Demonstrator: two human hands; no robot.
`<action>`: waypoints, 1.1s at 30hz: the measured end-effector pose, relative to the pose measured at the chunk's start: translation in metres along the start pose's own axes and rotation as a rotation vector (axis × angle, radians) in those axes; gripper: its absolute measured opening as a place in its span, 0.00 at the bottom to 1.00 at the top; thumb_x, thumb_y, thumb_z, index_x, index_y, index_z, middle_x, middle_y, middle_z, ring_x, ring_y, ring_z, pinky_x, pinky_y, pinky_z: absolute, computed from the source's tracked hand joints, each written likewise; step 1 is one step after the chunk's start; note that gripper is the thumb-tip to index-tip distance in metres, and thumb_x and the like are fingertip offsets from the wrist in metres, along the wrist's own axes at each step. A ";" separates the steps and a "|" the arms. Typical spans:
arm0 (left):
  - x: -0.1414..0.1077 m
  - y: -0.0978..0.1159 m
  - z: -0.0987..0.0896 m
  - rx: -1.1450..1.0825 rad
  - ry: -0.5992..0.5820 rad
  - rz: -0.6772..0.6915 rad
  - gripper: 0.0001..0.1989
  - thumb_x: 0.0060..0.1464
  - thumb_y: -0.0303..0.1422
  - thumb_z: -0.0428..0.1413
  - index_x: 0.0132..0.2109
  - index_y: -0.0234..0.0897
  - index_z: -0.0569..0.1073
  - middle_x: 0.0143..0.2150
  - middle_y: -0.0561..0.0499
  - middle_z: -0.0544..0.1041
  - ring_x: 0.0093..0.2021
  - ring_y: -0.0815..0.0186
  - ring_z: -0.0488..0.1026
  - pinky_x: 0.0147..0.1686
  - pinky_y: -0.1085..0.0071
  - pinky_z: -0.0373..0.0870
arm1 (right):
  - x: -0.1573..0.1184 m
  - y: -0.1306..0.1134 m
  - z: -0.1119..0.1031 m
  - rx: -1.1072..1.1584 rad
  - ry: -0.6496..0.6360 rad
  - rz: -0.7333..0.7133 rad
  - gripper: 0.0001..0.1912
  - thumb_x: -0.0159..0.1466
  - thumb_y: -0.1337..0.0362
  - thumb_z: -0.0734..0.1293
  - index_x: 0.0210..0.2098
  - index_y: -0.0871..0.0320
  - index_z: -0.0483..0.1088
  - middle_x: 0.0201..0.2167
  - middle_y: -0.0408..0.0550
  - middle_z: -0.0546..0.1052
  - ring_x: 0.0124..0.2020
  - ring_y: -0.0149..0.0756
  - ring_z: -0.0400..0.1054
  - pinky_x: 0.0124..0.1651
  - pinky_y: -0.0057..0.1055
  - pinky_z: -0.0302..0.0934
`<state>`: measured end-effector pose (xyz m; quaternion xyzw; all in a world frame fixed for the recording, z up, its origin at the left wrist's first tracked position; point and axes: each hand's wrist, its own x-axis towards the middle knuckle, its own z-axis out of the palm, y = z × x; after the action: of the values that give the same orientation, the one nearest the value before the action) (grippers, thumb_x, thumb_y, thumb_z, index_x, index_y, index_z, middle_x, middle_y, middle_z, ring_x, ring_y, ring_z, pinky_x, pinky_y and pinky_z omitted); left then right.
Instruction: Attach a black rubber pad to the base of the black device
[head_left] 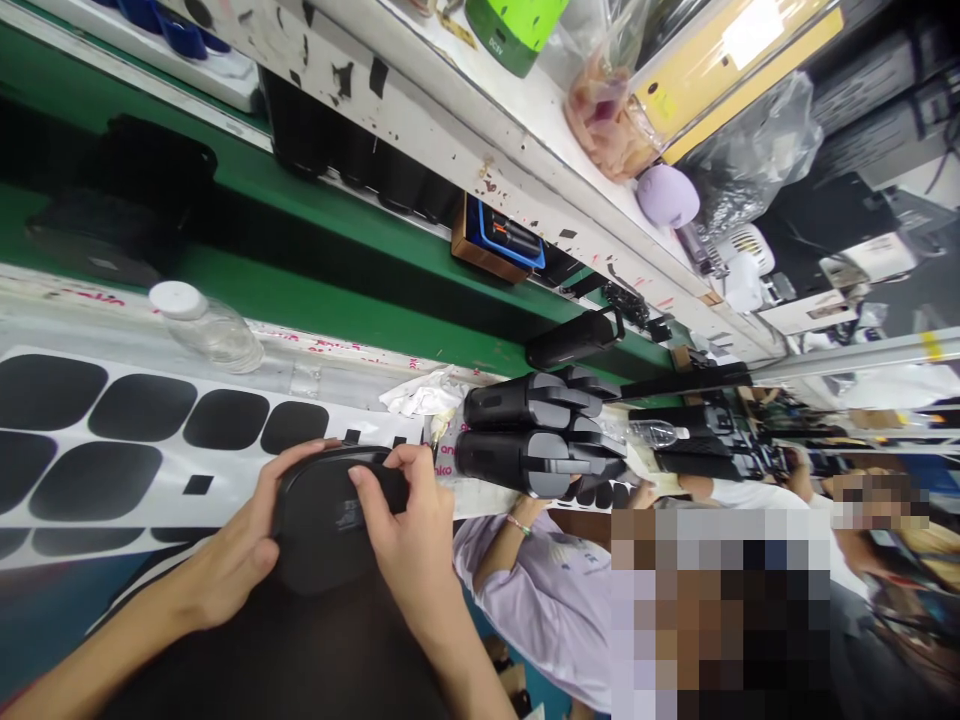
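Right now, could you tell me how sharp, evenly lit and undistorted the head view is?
Head view: tilted, with wide-angle bending along the green belt; both hands, left hand and right hand, and the black housing are sharp; glare whitens the yellow box; one person's area at lower right is pixelated.

ahead: bottle (pixel 206 325) | right: black units (pixel 536 435) | left: sticker sheet (pixel 112 440) flat

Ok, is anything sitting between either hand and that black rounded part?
Nothing visible. The left hand cups the black rounded part from its side, and the right hand presses directly on top; both touch it.
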<state>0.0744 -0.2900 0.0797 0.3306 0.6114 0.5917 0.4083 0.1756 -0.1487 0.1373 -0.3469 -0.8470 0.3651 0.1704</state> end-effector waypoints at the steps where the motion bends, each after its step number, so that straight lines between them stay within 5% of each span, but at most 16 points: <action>1: 0.000 0.001 -0.001 0.025 -0.005 0.008 0.35 0.56 0.63 0.40 0.66 0.57 0.47 0.70 0.57 0.50 0.68 0.59 0.51 0.65 0.71 0.51 | -0.001 0.000 0.000 -0.002 0.002 -0.002 0.13 0.66 0.52 0.64 0.38 0.56 0.63 0.29 0.41 0.74 0.27 0.32 0.70 0.30 0.26 0.59; 11: -0.001 0.005 0.001 0.074 0.010 -0.108 0.33 0.58 0.58 0.46 0.65 0.59 0.44 0.70 0.52 0.48 0.68 0.48 0.49 0.67 0.42 0.45 | -0.001 -0.002 0.002 -0.005 0.013 0.026 0.12 0.66 0.53 0.64 0.39 0.55 0.64 0.30 0.40 0.75 0.30 0.32 0.72 0.33 0.27 0.61; 17: 0.002 0.006 -0.001 0.075 0.009 -0.096 0.34 0.56 0.60 0.46 0.65 0.62 0.44 0.70 0.54 0.49 0.69 0.49 0.48 0.67 0.45 0.46 | 0.000 -0.004 0.004 -0.007 0.059 -0.002 0.12 0.66 0.53 0.65 0.39 0.55 0.64 0.31 0.40 0.75 0.31 0.32 0.73 0.34 0.26 0.63; 23: 0.002 0.003 -0.003 0.148 0.000 -0.122 0.52 0.37 0.71 0.53 0.65 0.64 0.42 0.70 0.48 0.48 0.66 0.44 0.54 0.63 0.37 0.54 | 0.005 -0.006 0.003 -0.094 0.079 -0.075 0.12 0.66 0.52 0.64 0.39 0.54 0.65 0.31 0.39 0.76 0.32 0.33 0.75 0.33 0.26 0.63; 33: 0.003 0.005 0.002 0.150 0.054 -0.065 0.41 0.52 0.58 0.54 0.65 0.58 0.42 0.68 0.46 0.49 0.66 0.41 0.52 0.62 0.39 0.59 | 0.009 -0.006 0.003 -0.161 0.094 -0.167 0.13 0.67 0.52 0.63 0.41 0.55 0.65 0.34 0.40 0.78 0.35 0.34 0.76 0.34 0.26 0.65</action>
<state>0.0739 -0.2859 0.0842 0.3242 0.6751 0.5396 0.3847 0.1651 -0.1469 0.1397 -0.3045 -0.8906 0.2637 0.2110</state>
